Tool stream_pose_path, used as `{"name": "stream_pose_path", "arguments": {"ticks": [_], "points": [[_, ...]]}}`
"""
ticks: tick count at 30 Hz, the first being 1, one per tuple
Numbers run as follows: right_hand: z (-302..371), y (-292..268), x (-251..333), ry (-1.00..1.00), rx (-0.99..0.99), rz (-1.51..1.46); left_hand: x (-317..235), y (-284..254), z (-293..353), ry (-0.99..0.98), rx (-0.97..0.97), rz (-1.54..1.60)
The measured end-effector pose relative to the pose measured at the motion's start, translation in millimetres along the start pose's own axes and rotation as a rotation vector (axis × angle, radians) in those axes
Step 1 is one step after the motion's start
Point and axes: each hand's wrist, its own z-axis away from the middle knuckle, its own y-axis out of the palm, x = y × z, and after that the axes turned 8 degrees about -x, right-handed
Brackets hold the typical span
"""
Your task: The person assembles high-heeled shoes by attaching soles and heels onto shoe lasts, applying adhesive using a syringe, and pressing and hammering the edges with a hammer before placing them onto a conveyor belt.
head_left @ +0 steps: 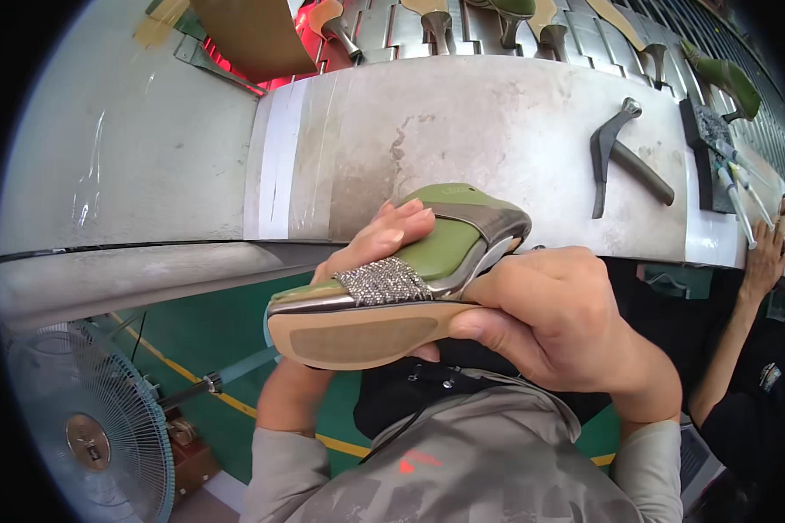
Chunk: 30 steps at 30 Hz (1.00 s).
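Observation:
A sandal [449, 248] with a green insole, a glittering strap across the toe and a dark metallic band at the heel end is held tilted in front of me. Its tan sole [358, 336] faces me. My left hand [375, 240] wraps round the far side, fingers lying over the green insole behind the glitter strap. At the shoe's right side my right hand [549, 309] is closed, thumb against the sole's edge and curled fingers at the upper. Whether that hand also pinches something small is hidden.
A hammer [619, 157] lies on the worn metal bench [497, 113], beside a dark tray [706, 157] with brushes. Beyond, several shoes stand on a slatted conveyor [480, 39]. A fan [96, 427] stands at lower left. A co-worker's hand [763, 257] is at the right.

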Motion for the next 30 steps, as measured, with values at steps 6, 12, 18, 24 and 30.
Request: {"name": "stream_pose_path", "arguments": {"ticks": [6,12,18,24,30], "points": [[-3,-5,-8,-0.004,0.059,0.023,-6,3,13,-0.217,-0.022,-0.016],[-4,-6,-20,-0.042,0.027,0.028,-3,14,27,-0.152,-0.12,-0.014],[-9,-8,-23,-0.069,0.069,0.017,-5,16,36,-0.154,-0.1,-0.036],[-15,-15,-22,0.081,0.141,-0.138,-11,14,50,-0.385,-0.073,-0.088],[-23,-26,-20,0.116,0.208,-0.116,11,21,46,0.132,-0.035,-0.361]]}}
